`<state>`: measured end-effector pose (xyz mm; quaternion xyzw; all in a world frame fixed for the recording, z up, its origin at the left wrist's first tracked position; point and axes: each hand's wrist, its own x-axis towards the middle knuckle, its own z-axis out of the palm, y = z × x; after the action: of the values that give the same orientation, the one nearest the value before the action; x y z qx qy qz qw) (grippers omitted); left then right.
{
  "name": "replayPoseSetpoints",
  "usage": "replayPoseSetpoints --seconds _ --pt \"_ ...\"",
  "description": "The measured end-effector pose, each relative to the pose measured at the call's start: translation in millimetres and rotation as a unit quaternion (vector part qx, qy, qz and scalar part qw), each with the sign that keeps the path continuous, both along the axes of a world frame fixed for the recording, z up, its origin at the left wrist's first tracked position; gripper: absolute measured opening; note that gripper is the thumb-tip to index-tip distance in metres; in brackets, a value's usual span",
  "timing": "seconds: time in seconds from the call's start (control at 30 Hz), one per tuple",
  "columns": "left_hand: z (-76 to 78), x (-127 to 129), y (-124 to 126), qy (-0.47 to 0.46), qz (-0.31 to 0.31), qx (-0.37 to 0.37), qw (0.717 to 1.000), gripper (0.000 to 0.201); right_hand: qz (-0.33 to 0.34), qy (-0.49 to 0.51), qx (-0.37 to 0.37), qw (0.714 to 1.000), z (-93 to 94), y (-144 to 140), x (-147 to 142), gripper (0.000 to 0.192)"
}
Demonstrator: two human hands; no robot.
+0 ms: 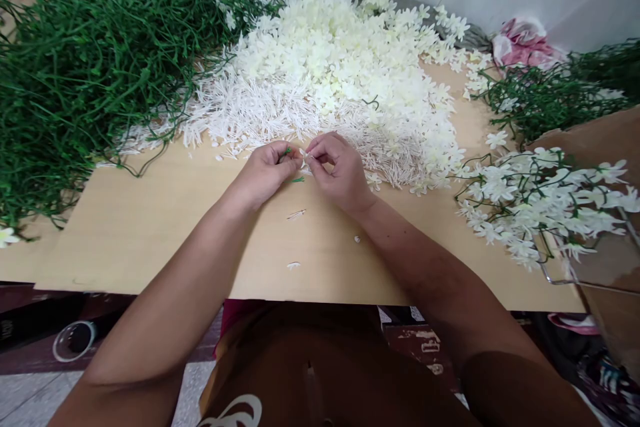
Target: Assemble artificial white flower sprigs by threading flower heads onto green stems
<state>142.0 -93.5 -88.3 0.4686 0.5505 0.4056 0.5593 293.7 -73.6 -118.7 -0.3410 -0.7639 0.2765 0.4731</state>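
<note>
My left hand [267, 170] pinches a short green plastic stem [296, 179] at the middle of the light wooden board [150, 227]. My right hand [340, 170] meets it fingertip to fingertip, holding a small white flower piece [305, 156] against the stem's end. Just beyond both hands lies a heap of thin white stamen pieces [260, 113], and behind that a big pile of cream-white fabric petals [340, 47].
A large mass of green stems [85, 60] covers the left side. Finished white flower sprigs [545, 200] lie at the right over a clear container and a brown box [600, 140]. A pink cloth [523, 40] sits far right. Loose bits [296, 215] dot the board.
</note>
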Motion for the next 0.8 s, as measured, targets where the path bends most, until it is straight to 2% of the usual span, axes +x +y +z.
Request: replayPoseSetpoints --seconds 0.1,0.2,0.27,0.37,0.47,0.57,0.8 --pt "1.8 -0.4 -0.4 -0.023 0.007 0.002 1.0 0.013 0.002 0.001 0.014 1.0 1.5 -1.5 -0.8 0.016" --pt "4.9 -0.3 -0.5 -0.042 0.014 0.007 0.999 0.015 0.006 0.037 -0.022 0.999 -1.1 -0.5 -2.1 0.014" --pt "5.9 -0.5 -0.2 -0.05 0.007 0.008 0.999 0.015 0.019 0.08 -0.091 0.992 -4.0 1.6 -2.9 0.012" --pt "5.2 -1.8 0.3 -0.057 -0.006 0.015 0.998 0.016 0.061 0.135 -0.222 0.964 -5.7 5.4 -1.8 0.018" --pt "3.3 -3.1 0.3 -0.059 -0.015 0.024 0.998 0.016 0.097 0.141 -0.299 0.939 -2.5 8.7 2.4 0.02" --pt "2.9 -3.0 -0.1 -0.047 -0.02 0.025 0.998 0.015 0.1 0.133 -0.294 0.941 1.4 10.9 6.3 0.014" --pt "7.9 -0.7 -0.5 -0.01 -0.017 0.015 1.0 0.012 0.006 0.08 -0.184 0.98 5.6 7.2 4.5 0.01"
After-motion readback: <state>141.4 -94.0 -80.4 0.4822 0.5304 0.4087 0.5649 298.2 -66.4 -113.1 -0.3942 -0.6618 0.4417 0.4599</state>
